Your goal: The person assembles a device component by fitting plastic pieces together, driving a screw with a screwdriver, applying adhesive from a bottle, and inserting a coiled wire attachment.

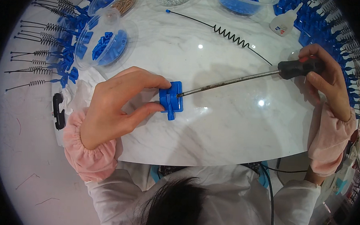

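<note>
Beyond my left hand (111, 109): wired blue parts (67, 51). That hand pinches the blue plastic base (172, 99) between thumb and forefinger, other fingers loosely bent; base lies on the desk (227, 135) between my hands. Ahead of them, a black coiled wire (231, 35). Screwdriver (230, 82) tip meets the base; any screw there is too small to confirm. My right hand (332, 79) is closed around its handle. Step, as I judge it: fastening. Next calls for aligned pressure, wrist turn, base braced.
</note>
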The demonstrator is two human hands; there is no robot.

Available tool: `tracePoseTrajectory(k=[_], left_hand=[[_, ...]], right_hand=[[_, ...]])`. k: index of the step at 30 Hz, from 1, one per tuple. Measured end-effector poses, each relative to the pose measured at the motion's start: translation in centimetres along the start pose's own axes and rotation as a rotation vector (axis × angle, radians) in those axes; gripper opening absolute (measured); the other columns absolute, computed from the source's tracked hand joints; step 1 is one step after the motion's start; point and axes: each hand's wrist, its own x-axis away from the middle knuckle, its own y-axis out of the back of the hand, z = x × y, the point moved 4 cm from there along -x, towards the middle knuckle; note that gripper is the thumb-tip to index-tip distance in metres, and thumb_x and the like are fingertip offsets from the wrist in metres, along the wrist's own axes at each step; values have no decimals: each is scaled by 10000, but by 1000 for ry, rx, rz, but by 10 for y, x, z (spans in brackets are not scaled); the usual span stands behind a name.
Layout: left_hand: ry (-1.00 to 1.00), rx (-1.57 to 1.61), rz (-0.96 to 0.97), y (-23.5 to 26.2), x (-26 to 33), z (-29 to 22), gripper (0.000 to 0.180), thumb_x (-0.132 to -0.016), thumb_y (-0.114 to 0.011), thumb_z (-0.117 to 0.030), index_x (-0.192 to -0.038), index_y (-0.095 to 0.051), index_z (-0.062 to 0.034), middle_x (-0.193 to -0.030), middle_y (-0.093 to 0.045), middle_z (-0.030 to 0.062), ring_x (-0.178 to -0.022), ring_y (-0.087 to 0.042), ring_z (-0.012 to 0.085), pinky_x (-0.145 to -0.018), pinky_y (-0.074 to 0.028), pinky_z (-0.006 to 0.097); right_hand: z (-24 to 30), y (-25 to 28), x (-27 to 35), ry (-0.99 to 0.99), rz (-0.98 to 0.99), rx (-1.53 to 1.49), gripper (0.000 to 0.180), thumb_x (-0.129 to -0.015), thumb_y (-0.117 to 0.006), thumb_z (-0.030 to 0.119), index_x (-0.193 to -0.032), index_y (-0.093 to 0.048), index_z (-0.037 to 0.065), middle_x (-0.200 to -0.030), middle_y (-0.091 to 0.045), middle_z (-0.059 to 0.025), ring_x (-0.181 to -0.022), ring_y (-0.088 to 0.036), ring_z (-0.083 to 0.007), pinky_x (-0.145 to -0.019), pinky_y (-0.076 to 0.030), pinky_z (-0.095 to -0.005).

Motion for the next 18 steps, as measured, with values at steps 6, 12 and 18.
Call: tracePoseTrajectory(k=[6, 12, 18], left_hand=[[1, -13, -31, 0, 0, -1, 366, -705, -793, 15, -1059, -703, -16, -978, -720, 115, -872, -683, 280, -765, -542, 330], [10, -26, -58, 2, 1, 1, 350, -702, -777, 44, -1040, -706, -11, -967, -721, 116, -857, -682, 279, -755, -543, 332], [2, -50, -65, 2, 1, 3, 358, -708, -765, 50, -1053, -698, -13, -979, -718, 115, -860, -679, 287, -757, -542, 336]], right_hand=[[1, 5, -3, 231, 27, 137, 381, -890, -736, 294, -1161, -617, 54, -975, -615, -36, -777, -579, -97, -702, -468, -193], [-2, -1, -1, 60, 121, 6, 400, -881, -758, 350, -1105, -659, 34, -945, -619, -39, -795, -572, -100, -704, -450, -201], [4, -4, -1, -43, 165, -23, 438, -881, -756, 380, -1099, -643, 18, -869, -609, -26, -651, -534, -84, -571, -404, -210]])
